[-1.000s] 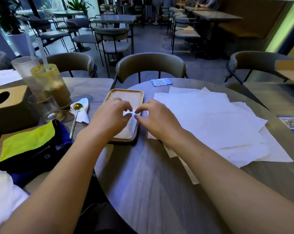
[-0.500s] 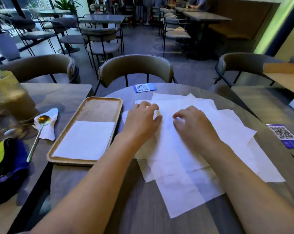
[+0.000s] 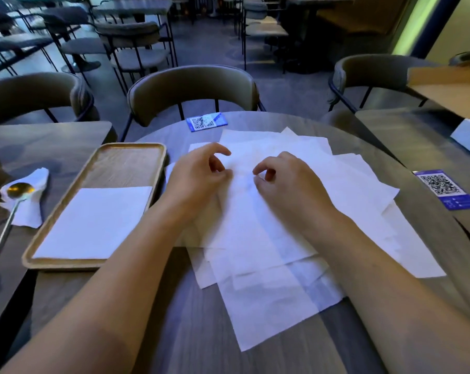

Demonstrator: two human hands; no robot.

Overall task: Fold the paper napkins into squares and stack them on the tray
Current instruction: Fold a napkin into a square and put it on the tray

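1 folded napkin (image 3: pixel 93 222) on 1 tray (image 3: pixel 131 157); loose napkins (image 3: pixel 269 238) overlap, count unclear. L hand (image 3: pixel 196 179) & R hand (image 3: pixel 288 184) rest on pile w/ fingers curled; can't tell if pinching paper.

Free room and obstructions, head view: lower centre of frame, bare desk (image 3: pixel 158 344) between the two forearms, open for passage; centre, loose unfolded napkins (image 3: pixel 271 238) overlapping in a flat spread, low, no barrier to a pass above; left hand (image 3: pixel 198 182) and right hand (image 3: pixel 290 184) rest on that spread, a narrow gap between their curled fingertips; centre left, tray (image 3: pixel 136 151) with raised rim, far half bare, near half covered by a folded napkin (image 3: pixel 93 222); far left, spoon (image 3: pixel 9 211) lying on a crumpled napkin, beside the tray; upper centre, QR card (image 3: pixel 207 121) flat at the desk's far edge, chair (image 3: pixel 193 87) back rising just behind it; right edge, second QR card (image 3: pixel 447 188) lying flat.
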